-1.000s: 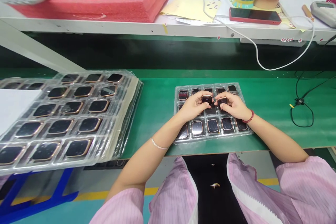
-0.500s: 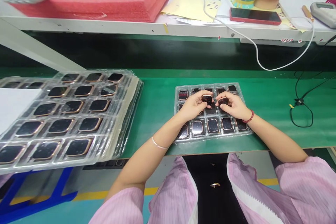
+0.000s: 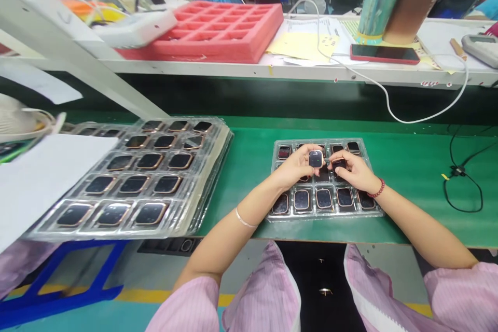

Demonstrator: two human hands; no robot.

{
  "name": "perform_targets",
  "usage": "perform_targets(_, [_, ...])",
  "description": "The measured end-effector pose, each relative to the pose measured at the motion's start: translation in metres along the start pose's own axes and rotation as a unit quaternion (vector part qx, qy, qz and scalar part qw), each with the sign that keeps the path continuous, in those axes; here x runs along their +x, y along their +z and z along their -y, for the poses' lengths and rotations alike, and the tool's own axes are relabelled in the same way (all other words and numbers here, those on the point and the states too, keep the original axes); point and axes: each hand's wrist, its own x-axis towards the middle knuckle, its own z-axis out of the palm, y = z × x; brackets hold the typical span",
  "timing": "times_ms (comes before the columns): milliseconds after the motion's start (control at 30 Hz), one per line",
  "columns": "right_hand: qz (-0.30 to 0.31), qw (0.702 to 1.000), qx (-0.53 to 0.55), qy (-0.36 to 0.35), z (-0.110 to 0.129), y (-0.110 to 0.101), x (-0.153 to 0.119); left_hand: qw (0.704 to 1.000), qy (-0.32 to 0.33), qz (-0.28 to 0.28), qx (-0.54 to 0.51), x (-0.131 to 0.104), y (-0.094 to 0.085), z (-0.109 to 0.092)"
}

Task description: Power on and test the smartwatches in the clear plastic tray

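Observation:
My left hand (image 3: 301, 167) pinches a smartwatch case (image 3: 316, 159) between thumb and fingers, its dark screen facing me. Close beside it, my right hand (image 3: 353, 170) is closed, and a second dark watch case (image 3: 339, 164) shows between its thumb and fingers. Something small lies between the two sets of fingertips, too small to name. Both hands are over a clear plastic tray (image 3: 270, 213) with several strapless watch cases in its pockets. A watch case (image 3: 323, 198) sits in the near row. The hands and forearms hide parts of the middle and far rows.
On the left stands a stack of clear trays (image 3: 212, 176) with watch cases, partly under white paper (image 3: 58, 176). The shelf above bears pink foam (image 3: 202, 56), a phone (image 3: 384, 54) and a cup (image 3: 375, 10). A white cable (image 3: 389, 106) hangs down; a black cable (image 3: 462, 210) lies right.
The head view has tilted up and shifted left, showing more of the shelf and people behind. The watch case in my left hand has turned its screen more toward me.

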Motion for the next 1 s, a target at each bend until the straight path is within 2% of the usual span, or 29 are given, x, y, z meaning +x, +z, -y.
perform_targets(33, [-0.002,1.0,-0.002,0.003,0.0,0.0,0.0,0.999,-0.011,0.038,-0.028,-0.009,0.007,-0.009])
perform_targets(100, [-0.002,1.0,0.0,0.006,-0.001,0.0,-0.001,0.983,-0.023,0.157,-0.092,-0.034,0.024,-0.032])
perform_targets(200, [0.001,1.0,0.016,0.017,-0.003,0.0,-0.002,0.935,-0.074,0.324,-0.123,-0.073,0.049,-0.066])
perform_targets(267, [-0.004,0.999,0.039,0.029,-0.004,-0.001,-0.003,0.92,-0.104,0.371,-0.076,-0.093,0.06,-0.083])
perform_targets(333, [-0.011,0.996,0.076,0.045,-0.006,-0.002,-0.001,0.929,-0.101,0.354,-0.046,-0.105,0.067,-0.092])
perform_targets(433, [-0.01,0.979,0.185,0.089,-0.003,-0.007,0.003,0.942,-0.074,0.325,-0.047,-0.116,0.071,-0.091])
perform_targets(500, [-0.005,0.952,0.282,0.12,0.007,-0.013,0.005,0.944,-0.066,0.318,-0.058,-0.118,0.069,-0.088])
perform_targets(567, [0.007,0.92,0.366,0.139,0.026,-0.019,0.004,0.955,-0.049,0.286,-0.063,-0.112,0.061,-0.085])
perform_targets(667, [0.051,0.888,0.438,0.129,0.073,-0.023,-0.009,0.982,0.022,0.182,-0.044,-0.078,0.036,-0.075])
perform_targets(733, [0.098,0.877,0.462,0.094,0.109,-0.018,-0.024,0.996,0.058,0.071,-0.004,-0.044,0.019,-0.062])
perform_targets(800, [0.146,0.861,0.482,0.069,0.142,-0.007,-0.041,0.999,0.038,-0.018,0.012,-0.013,0.006,-0.041])
perform_targets(867, [0.188,0.838,0.506,0.08,0.168,0.005,-0.055,0.998,0.008,-0.052,0.026,0.008,-0.002,-0.018])
perform_targets(1000, [0.202,0.823,0.522,0.099,0.195,0.021,-0.068,0.998,-0.028,-0.028,0.058,0.015,-0.008,0.015])
